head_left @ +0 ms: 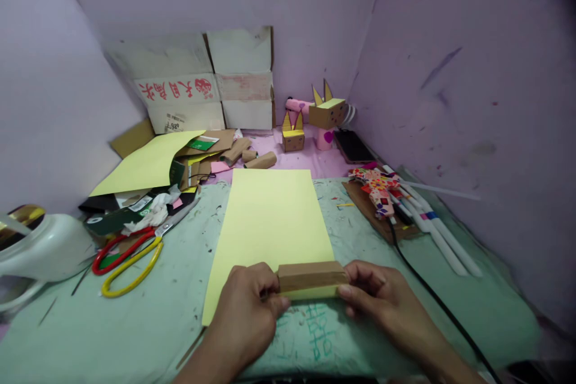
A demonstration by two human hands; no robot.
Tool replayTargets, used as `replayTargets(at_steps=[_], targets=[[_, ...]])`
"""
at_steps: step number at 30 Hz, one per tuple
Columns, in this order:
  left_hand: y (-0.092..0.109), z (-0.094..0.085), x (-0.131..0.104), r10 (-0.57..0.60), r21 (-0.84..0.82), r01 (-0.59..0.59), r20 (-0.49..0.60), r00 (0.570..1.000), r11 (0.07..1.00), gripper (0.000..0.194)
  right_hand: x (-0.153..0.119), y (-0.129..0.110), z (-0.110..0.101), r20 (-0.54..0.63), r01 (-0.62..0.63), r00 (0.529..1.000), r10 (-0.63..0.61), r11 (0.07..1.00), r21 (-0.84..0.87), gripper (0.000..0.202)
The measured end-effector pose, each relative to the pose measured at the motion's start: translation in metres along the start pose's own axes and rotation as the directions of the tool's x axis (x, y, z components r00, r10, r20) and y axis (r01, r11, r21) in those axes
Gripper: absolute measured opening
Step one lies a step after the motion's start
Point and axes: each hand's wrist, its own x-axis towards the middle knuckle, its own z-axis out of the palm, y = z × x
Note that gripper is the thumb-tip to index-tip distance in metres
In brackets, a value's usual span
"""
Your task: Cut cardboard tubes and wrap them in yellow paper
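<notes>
A small folded brown cardboard piece [310,275], long and box-like with a yellow strip along its lower side, is held level near the table's front. My left hand [252,303] pinches its left end, fingers curled. At the right end, my right hand [375,291] grips it between thumb and fingers. Behind and partly beneath it, a yellow paper sheet [274,216] lies flat on the green cloth.
Scissors [135,258] and a white watering can [58,246] stand left, below a pile of paper scraps [148,162]. Cardboard tubes [261,161] and cat-faced boxes [293,139] sit behind. A patterned glue gun [380,189], its black cable and markers [443,240] lie right.
</notes>
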Motion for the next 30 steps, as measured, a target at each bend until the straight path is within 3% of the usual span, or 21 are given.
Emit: replayTargets(at_steps=[4, 16, 25, 30], targets=[[0.000, 0.005, -0.003, -0.058, -0.015, 0.059, 0.035, 0.998, 0.998, 0.011, -0.004, -0.001, -0.001, -0.007, -0.033, 0.999, 0.033, 0.999, -0.004, 0.018], [0.008, -0.008, -0.012, 0.043, 0.281, -0.054, 0.045, 0.998, 0.958, 0.010, -0.005, 0.000, 0.001, -0.042, -0.026, 0.999, 0.025, 0.999, -0.020, 0.015], [0.007, 0.000, -0.007, -0.004, 0.154, -0.001, 0.036, 0.999, 0.988, 0.014, -0.008, 0.000, 0.002, -0.038, -0.024, 0.999, 0.025, 1.000, 0.011, 0.014], [0.008, -0.002, -0.011, -0.030, 0.271, 0.025, 0.014, 0.999, 0.962, 0.014, -0.012, 0.004, 0.003, -0.038, -0.010, 0.999, 0.011, 1.000, 0.017, 0.012]])
